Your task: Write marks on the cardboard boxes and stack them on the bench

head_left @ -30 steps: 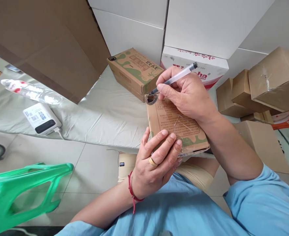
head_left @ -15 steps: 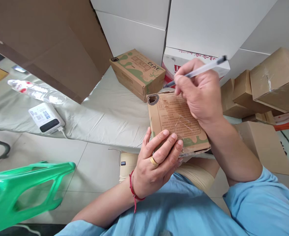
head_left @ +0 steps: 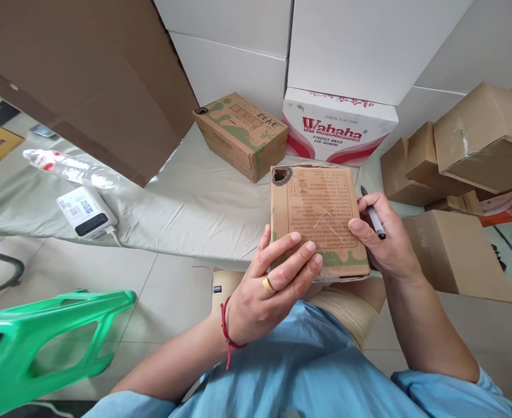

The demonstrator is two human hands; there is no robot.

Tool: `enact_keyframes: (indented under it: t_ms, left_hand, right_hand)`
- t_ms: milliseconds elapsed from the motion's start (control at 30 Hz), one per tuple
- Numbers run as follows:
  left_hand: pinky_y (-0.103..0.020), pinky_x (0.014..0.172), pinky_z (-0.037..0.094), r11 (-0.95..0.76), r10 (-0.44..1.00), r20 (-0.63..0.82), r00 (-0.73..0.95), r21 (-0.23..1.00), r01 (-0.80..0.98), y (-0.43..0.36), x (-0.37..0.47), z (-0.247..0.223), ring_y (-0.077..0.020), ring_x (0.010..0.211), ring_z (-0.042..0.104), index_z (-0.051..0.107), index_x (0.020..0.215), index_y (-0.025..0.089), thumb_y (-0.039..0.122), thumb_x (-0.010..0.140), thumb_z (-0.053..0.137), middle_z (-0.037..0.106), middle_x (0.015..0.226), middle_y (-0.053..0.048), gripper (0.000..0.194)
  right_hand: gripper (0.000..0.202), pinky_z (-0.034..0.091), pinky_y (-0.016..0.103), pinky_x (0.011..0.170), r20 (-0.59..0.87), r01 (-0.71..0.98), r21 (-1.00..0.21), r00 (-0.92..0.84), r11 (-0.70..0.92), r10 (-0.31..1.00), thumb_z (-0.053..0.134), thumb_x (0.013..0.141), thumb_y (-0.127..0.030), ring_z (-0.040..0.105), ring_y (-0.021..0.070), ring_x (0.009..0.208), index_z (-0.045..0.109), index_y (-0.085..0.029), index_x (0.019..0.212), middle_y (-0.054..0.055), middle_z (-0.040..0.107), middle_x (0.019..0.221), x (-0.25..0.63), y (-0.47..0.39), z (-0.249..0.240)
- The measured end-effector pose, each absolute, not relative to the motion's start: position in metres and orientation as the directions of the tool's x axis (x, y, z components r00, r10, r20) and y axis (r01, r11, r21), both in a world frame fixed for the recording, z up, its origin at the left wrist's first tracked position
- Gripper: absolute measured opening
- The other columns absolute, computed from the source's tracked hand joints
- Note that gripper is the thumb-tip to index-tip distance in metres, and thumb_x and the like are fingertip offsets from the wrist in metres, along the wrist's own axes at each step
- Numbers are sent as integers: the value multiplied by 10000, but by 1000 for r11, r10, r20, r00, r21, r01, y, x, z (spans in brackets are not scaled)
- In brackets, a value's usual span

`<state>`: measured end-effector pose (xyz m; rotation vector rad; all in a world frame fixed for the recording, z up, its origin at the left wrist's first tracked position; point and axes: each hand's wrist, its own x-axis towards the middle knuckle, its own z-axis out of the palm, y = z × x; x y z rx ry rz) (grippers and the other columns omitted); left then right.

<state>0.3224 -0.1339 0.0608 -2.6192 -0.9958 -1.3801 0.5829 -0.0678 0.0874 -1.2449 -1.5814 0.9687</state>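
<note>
A brown cardboard box with green patches and printed text stands in front of me, a ragged dark-rimmed hole in its far left corner. My left hand holds its near left side, fingers laid across the printed face and thumb along the edge. At the box's right edge is my right hand, its thumb on the face and a pen held between the fingers. The pen points away from the box's face. Fingers under the box are hidden.
Behind stand a similar box marked by hand and a white Wahaba-style water carton reading "Wahaha". Brown boxes are stacked at right. A power bank and plastic bottle lie left, above a green stool.
My right hand has moved from above the box's far edge down to its right side, keeping the pen. The box has turned slightly and now sits straighter. My left hand stays on it.
</note>
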Motion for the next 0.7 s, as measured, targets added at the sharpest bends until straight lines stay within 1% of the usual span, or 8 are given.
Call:
enact_keyframes:
  t_ms: [100,200,300,367,433,567,633,700]
  left_hand:
    - [-523,1276,503,-832,465,774,429,217,510,-109,327,57,-278,1488,588,619,1471,167,134,1021,701,770,1361,-105,458]
    - [-527,1289,479,-881,385,783,489,154,447,-68,338,43,-262,1509,572,578,1515,219,176,1052,673,740,1430,-108,475]
    - [-579,1370,320,-911,334,768,547,113,397,-23,356,18,-213,1489,590,644,1413,313,120,1073,598,739,1437,-47,394]
    - [-590,1395,223,-905,360,742,565,132,404,1,370,1,-196,1460,613,708,1278,318,99,1078,561,739,1436,-25,331]
    - [-638,1396,135,-888,391,718,576,130,442,14,381,-13,-205,1437,633,724,1230,296,66,1074,520,737,1445,-41,345]
    - [-743,1354,-11,-836,405,711,575,32,548,14,390,-21,-246,1491,593,634,1428,305,46,1048,529,694,1517,-96,472]
    - [-728,1361,2,-795,392,744,542,-23,607,9,387,-17,-265,1552,530,576,1506,310,62,1039,558,657,1564,-107,529]
    - [-651,1390,105,-759,380,777,502,-48,649,6,382,-12,-272,1602,458,558,1531,279,56,1027,565,620,1602,-121,552]
  right_hand:
    - [465,596,348,845,250,232,-936,-89,264,964,806,898,-571,719,233,1107,439,-296,975,71,713,1318,588,-64,85]
    - [457,575,431,1026,379,229,-899,-25,374,925,762,908,-570,670,262,1312,390,-313,974,84,678,1419,593,-45,80]
    - [492,518,493,1142,481,299,-839,22,454,876,759,871,-601,588,267,1444,375,-326,1009,118,643,1478,599,-17,72]
    - [512,490,509,1183,495,351,-819,32,454,868,737,858,-639,538,259,1502,375,-325,1040,146,617,1508,601,1,67]
    - [511,482,497,1197,481,369,-821,37,435,876,696,868,-673,516,243,1525,378,-320,1058,161,592,1531,601,14,64]
    - [464,502,447,1178,475,336,-834,34,438,879,688,894,-615,561,225,1484,409,-312,1108,148,606,1506,606,14,58]
    - [423,535,434,1129,476,357,-831,57,427,878,678,919,-530,620,227,1399,423,-299,1166,145,622,1488,614,2,51]
    - [350,569,422,1044,439,491,-809,139,323,888,616,960,-423,680,226,1240,439,-273,1221,145,659,1421,623,-13,39]
